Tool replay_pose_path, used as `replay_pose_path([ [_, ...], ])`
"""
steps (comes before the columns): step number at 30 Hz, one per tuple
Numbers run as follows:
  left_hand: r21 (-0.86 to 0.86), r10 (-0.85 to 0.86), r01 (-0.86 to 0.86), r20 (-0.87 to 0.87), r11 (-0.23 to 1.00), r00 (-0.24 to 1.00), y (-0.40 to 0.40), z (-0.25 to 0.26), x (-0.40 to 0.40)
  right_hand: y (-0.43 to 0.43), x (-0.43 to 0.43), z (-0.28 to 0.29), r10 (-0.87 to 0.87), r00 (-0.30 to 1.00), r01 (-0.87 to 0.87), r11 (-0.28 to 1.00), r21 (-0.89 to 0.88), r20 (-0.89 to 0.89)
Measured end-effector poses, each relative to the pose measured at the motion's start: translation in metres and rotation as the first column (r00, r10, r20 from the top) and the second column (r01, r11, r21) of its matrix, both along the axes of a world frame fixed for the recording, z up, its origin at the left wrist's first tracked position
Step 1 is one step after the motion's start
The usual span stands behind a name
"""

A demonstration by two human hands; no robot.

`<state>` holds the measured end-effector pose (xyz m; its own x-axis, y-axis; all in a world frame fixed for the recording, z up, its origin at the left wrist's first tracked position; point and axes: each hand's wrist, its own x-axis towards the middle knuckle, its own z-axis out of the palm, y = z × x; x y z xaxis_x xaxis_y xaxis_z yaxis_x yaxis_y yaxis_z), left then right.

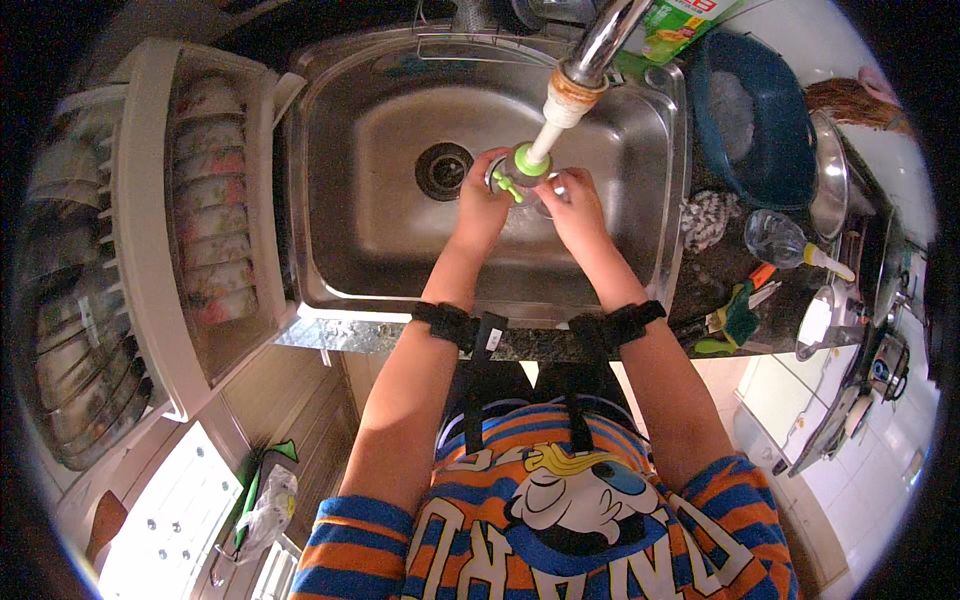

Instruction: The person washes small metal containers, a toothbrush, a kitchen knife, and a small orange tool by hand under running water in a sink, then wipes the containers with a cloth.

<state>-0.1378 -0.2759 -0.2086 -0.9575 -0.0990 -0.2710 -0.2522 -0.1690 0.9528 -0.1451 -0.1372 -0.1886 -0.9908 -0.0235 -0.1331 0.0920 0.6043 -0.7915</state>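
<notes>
Over the stainless steel sink, both hands are close together under the tap. My left hand grips a small rounded metallic item, partly hidden behind the tap's end. My right hand pinches a small shiny, pale item that I cannot make out. The tap's spout ends in a clear nozzle with a green ring and a green lever, which hides part of what lies between the hands. The sink's drain is left of my left hand.
Left of the sink stands a rack with stacked bowls. On the right counter are a dark blue basin, a crumpled cloth, a clear bottle, a green scrubbing sponge and a metal bowl. A wire rack spans the sink's far edge.
</notes>
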Motion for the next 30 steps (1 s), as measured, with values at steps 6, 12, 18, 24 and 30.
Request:
replay_pose_path([
  [6, -0.007, 0.085, -0.085, 0.02, 0.996, 0.996, -0.004, 0.001, 0.007, -0.023, -0.003, -0.017, 0.045, 0.998, -0.046, 0.999, -0.025, -0.034],
  [12, 0.287, 0.178, -0.266, 0.299, 0.92, 0.938, -0.03, 0.029, 0.019, -0.029, -0.009, -0.04, -0.027, 0.989, 0.07, 0.953, -0.294, 0.148],
  [18, 0.337, 0.29, -0.393, 0.318, 0.855, 0.903, -0.068, 0.02, 0.03, -0.023, -0.011, -0.029, 0.283, 0.705, 0.339, 0.671, -0.66, 0.65],
  [24, 0.276, 0.313, -0.41, 0.333, 0.87, 0.889, -0.072, 0.015, 0.032, -0.035, -0.012, -0.021, 0.207, 0.753, 0.303, 0.734, -0.608, 0.624],
  [30, 0.323, 0.136, -0.271, 0.384, 0.907, 0.913, -0.054, -0.004, 0.031, -0.029, -0.009, -0.003, 0.16, 0.865, -0.046, 0.969, -0.242, 0.476],
])
